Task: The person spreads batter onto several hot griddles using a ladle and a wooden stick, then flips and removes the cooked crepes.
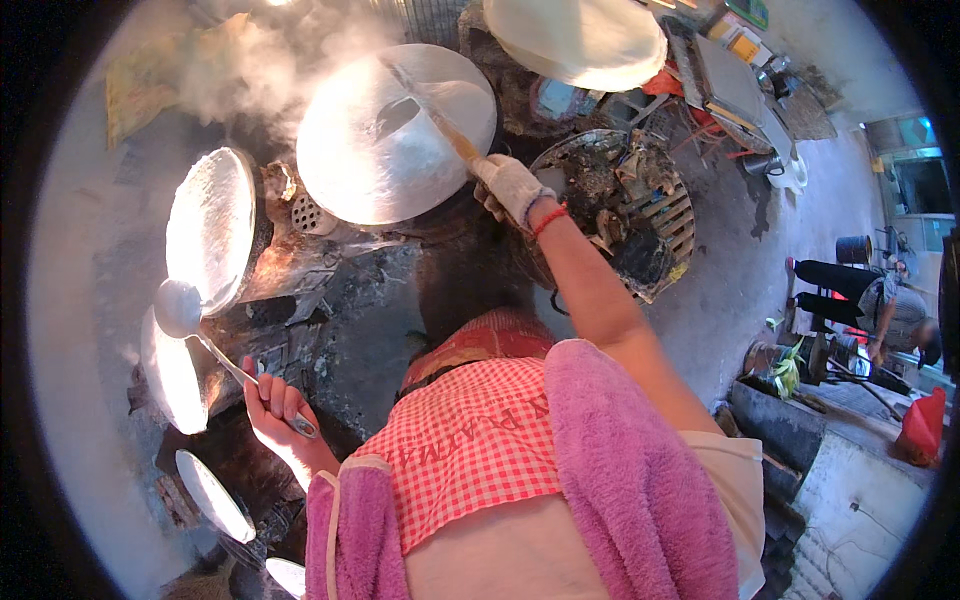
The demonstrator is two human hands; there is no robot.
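My left hand [282,420] grips the handle of a metal ladle [178,308], whose bowl is over the pale round pans at the left. My right hand [510,190], in an off-white glove with a red band at the wrist, is shut on a wooden-handled tool [450,133] that reaches across a large round pan coated white [365,170]; steam rises beside it. A white-coated pan [208,230] stands left of that, and another pale pan [170,385] is below it.
A round container of dark lumps and slats [640,260] is at my right. A pale round pan [570,30] is at the top, cluttered surfaces [730,80] upper right. Another person [885,305] bends at far right near a plant [788,370]. More pans [215,495] sit lower left.
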